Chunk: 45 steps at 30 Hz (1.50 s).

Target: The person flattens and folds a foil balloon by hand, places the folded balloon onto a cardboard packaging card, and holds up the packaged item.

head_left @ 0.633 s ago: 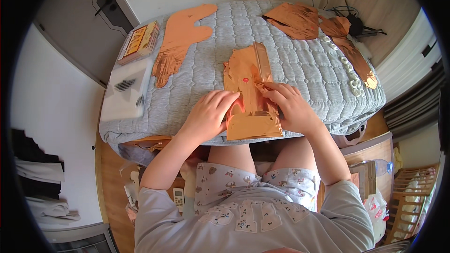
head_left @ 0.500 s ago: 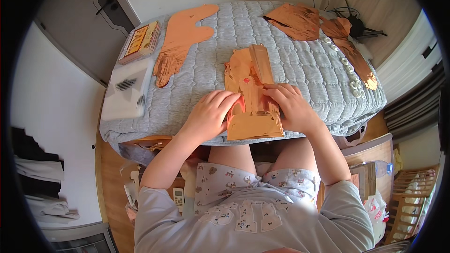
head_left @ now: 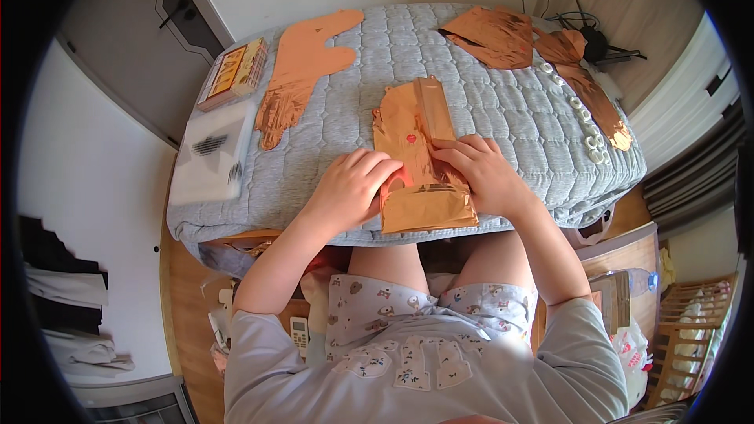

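Observation:
A flat copper-coloured foil balloon (head_left: pixel 399 114) lies partly folded at the near edge of the bed, with a small red lips shape on its middle. Its lower part is doubled over into a shiny band, and a strip is folded along its right side. My left hand (head_left: pixel 353 187) is closed with bent fingers on the balloon's left edge. From the other side, my right hand (head_left: pixel 485 175) presses its fingers onto the folded right side and grips it. The thumbs are partly hidden.
The quilted grey bed (head_left: pixel 314 169) carries another foil balloon (head_left: pixel 302 63) at far left and crumpled copper foil (head_left: pixel 491 35) at far right. White rolls (head_left: pixel 585 114) line the right. A patterned box (head_left: pixel 233 72) and a white translucent packet (head_left: pixel 212 153) sit left.
My right hand has slid slightly left and up, its fingers further over the balloon's fold. The left hand stays nearly in place, and the balloon's top has shifted a little left.

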Tool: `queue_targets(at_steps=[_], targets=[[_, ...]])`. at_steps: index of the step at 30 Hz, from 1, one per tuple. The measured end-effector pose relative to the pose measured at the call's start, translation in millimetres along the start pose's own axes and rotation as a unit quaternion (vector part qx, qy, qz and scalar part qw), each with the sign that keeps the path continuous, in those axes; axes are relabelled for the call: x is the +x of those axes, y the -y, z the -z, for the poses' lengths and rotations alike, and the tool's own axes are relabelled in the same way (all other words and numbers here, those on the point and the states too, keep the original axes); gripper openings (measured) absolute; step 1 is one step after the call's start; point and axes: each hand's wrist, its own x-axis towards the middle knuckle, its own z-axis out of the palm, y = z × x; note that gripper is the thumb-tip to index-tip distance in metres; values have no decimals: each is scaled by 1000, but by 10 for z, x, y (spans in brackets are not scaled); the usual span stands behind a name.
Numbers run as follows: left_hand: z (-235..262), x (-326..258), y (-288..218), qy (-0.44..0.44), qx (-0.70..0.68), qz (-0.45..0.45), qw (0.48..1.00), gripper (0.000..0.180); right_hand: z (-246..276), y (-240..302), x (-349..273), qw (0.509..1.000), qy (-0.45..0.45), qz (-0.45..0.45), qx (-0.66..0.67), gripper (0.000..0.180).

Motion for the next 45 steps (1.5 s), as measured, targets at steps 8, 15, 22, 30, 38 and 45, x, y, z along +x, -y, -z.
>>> queue_targets(at_steps=[8, 15, 22, 30, 38, 45], targets=[[-23, 96, 117, 11, -72, 18, 997, 36, 21, -78, 57, 997, 12, -58, 45, 52], [3, 275, 154, 5, -239, 133, 962, 21, 35, -139, 279, 978, -4, -118, 170, 23], [58, 301, 149, 38, -281, 245, 927, 23, 88, -118, 325, 954, 7, -194, 229, 21], [-24, -32, 36, 3, -43, 8, 999, 53, 80, -53, -63, 996, -6, -19, 87, 35], [12, -121, -112, 35, 22, 14, 999, 56, 65, -25, -189, 999, -16, 45, -11, 45], [-69, -157, -84, 21, 84, -6, 996, 52, 17, -13, -196, 999, -31, 28, 9, 44]])
